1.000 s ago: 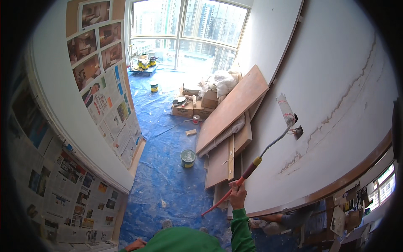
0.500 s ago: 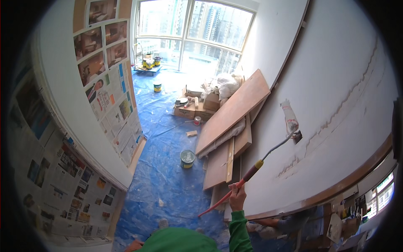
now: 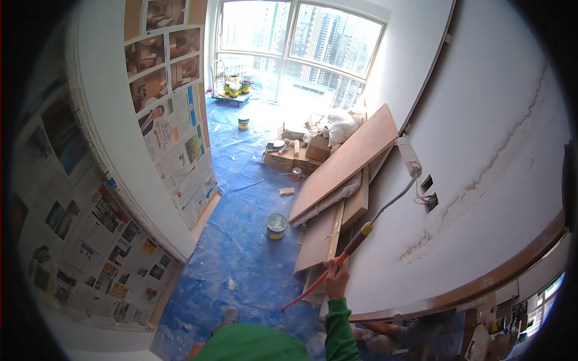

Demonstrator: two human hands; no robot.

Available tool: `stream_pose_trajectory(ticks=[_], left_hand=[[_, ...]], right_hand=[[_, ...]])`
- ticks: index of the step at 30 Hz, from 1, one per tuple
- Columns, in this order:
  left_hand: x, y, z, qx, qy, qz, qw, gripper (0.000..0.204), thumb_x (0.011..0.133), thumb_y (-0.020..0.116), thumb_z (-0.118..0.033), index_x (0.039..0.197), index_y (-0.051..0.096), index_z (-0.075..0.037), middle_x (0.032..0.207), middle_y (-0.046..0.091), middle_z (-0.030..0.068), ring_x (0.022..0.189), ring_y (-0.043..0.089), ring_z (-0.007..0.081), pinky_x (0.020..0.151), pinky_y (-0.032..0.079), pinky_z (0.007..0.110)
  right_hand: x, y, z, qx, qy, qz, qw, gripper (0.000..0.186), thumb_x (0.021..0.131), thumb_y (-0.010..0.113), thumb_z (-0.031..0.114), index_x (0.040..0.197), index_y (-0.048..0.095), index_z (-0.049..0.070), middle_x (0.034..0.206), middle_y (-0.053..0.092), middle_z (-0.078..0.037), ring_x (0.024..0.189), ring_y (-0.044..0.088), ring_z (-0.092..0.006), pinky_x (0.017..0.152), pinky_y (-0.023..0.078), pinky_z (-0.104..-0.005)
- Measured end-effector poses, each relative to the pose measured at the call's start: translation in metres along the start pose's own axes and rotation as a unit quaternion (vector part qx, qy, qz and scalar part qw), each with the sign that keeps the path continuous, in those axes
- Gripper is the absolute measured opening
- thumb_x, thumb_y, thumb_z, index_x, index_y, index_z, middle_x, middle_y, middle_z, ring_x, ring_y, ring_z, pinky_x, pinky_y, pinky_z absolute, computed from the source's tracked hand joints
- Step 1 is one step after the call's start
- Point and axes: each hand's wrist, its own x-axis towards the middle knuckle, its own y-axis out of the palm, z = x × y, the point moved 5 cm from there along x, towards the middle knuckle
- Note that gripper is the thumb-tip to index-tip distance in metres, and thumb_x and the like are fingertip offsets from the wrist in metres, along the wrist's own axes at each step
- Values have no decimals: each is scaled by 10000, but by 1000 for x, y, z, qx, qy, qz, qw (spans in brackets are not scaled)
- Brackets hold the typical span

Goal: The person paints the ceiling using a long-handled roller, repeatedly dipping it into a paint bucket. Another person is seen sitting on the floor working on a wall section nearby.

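Observation:
My right hand (image 3: pixel 336 278) grips the long red pole of a paint roller (image 3: pixel 410 157), its yellow-collared handle rising toward the right wall (image 3: pixel 494 120). The white roller head is just above two dark openings (image 3: pixel 431 203) with loose wires; I cannot tell if it touches the wall. A long, jagged patched crack runs across that wall. My left hand (image 3: pixel 196 350) is mostly hidden behind my green top at the bottom edge. An open paint tin (image 3: pixel 276 227) stands on the blue plastic sheet (image 3: pixel 223 271) covering the floor.
Wooden boards (image 3: pixel 337 174) lean on the right, near cardboard boxes (image 3: pixel 280 159) and white bags. More tins stand on a trolley (image 3: pixel 232 99) by the window. Newspaper-covered surfaces (image 3: pixel 180 150) line the left. At lower right are another person's arm (image 3: pixel 382 329) and cluttered items.
The roller head has shifted slightly up and away from the dark openings, exposing both. The whole view has swung a little, so the window and left wall appear farther right.

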Motion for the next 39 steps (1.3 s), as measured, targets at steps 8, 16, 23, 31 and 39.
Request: stream_pose_trajectory(ticks=[8, 16, 23, 31, 39], left_hand=[[13, 9, -31, -10, -4, -50, 999, 182, 844, 644, -235, 886, 693, -65, 762, 685, 77, 695, 661, 221, 629, 521, 373], [53, -13, -67, -18, 18, -85, 996, 173, 848, 633, -226, 903, 689, -71, 765, 682, 73, 692, 658, 221, 623, 517, 374], [121, -73, -87, -30, 31, -100, 994, 168, 852, 624, -217, 918, 686, -76, 768, 680, 70, 690, 655, 221, 618, 513, 375], [220, -213, -99, -15, 76, -108, 991, 163, 856, 614, -208, 935, 681, -82, 772, 677, 65, 687, 652, 221, 612, 509, 375], [303, -353, -116, -1, 114, -143, 983, 162, 861, 604, -198, 953, 677, -88, 775, 674, 61, 684, 649, 222, 606, 505, 376]], right_hand=[[16, -8, -8, 21, -11, 40, 999, 190, 982, 520, 165, 1055, 531, -9, 853, 705, -153, 827, 713, -257, 721, 536, -345], [40, -3, -33, 5, -7, 39, 999, 166, 999, 511, 175, 1025, 531, 13, 796, 685, -106, 773, 690, -210, 704, 535, -334], [31, 41, -81, -50, 33, -6, 998, 194, 984, 534, 210, 1035, 524, 23, 808, 700, -94, 825, 707, -244, 701, 542, -346], [33, 120, -139, -167, 98, -42, 980, 267, 944, 545, 249, 1058, 589, 12, 822, 667, -173, 742, 670, -297, 672, 508, -403], [135, 176, -13, -168, 40, -87, 981, 307, 950, 549, 308, 1043, 608, 22, 787, 663, -172, 720, 660, -288, 643, 495, -413]])
